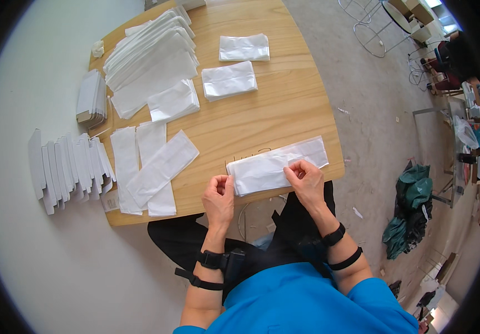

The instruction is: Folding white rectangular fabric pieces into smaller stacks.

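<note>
A folded flat white paper-like sleeve [259, 173] lies at the table's near right edge, its open length running toward the right corner. More white layers show beneath it. At its left end my left hand [218, 197] is closed, with thumb and fingertips pinched at the sleeve's edge. My right hand [307, 186] pinches the upper layer near the middle, thumb and forefinger together on it. Beyond my hands lie two small piles of folded white sleeves, a nearer pile [229, 80] and a farther one [244, 48].
A large fanned stack of white sleeves [154, 55] covers the table's [284, 106] far left. Loose sleeves [165, 164] overlap at the near left. White folded cartons [70, 167] stand in a row by the wall. Green and black bags [409, 206] lie on the floor to the right.
</note>
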Available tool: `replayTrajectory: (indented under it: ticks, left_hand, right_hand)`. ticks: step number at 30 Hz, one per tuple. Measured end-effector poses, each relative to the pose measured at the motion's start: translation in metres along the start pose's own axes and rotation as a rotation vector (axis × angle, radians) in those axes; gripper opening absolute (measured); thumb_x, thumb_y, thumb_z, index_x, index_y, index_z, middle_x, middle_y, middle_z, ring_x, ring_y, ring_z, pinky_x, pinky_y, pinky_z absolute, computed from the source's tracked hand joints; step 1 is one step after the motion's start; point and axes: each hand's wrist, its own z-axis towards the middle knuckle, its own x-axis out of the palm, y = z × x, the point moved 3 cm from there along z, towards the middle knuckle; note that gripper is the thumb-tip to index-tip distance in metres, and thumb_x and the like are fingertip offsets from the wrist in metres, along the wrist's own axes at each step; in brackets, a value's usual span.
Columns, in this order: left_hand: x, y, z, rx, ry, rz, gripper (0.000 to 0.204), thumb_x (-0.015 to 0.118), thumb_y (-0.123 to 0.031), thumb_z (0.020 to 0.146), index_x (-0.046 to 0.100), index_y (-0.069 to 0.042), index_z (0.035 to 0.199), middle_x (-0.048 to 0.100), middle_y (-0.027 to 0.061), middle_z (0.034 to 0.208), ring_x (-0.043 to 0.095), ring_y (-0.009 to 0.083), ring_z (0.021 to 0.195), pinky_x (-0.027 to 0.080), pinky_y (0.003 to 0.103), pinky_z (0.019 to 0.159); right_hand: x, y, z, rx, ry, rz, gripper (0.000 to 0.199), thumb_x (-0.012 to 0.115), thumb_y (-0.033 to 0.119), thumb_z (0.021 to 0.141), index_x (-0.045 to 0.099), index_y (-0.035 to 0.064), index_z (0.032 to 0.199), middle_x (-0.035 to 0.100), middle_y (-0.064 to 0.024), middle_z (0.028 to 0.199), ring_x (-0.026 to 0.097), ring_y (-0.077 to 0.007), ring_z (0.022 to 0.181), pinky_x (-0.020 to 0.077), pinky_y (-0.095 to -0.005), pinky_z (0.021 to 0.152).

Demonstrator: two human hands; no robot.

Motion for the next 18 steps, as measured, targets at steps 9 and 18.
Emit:
replayTrajectory:
  ticks: [9, 18]
  left_hand:
    - [0.003, -0.004, -0.001, 0.065, 0.061, 0.119, 0.022, 0.073, -0.021, 0.085, 0.064, -0.001, 0.088, 0.055, -0.0019, 0.072, 0.047, 0.0063, 0.063, 0.042, 0.022, 0.057]
    - [0.009, -0.024, -0.013, 0.171, -0.014, 0.255, 0.019, 0.072, -0.019, 0.082, 0.062, -0.004, 0.085, 0.053, 0.0054, 0.075, 0.053, 0.0209, 0.064, 0.043, 0.033, 0.059]
  right_hand:
    - [0.003, -0.004, 0.005, 0.005, -0.001, 0.049, 0.017, 0.070, 0.016, 0.081, 0.066, 0.0003, 0.076, 0.059, -0.0041, 0.061, 0.055, -0.0110, 0.056, 0.0442, -0.0273, 0.054]
    - [0.009, -0.012, 0.002, -0.016, -0.016, 0.009, 0.015, 0.070, 0.015, 0.080, 0.065, 0.0011, 0.079, 0.059, -0.0047, 0.062, 0.056, -0.0133, 0.056, 0.0452, -0.0284, 0.055]
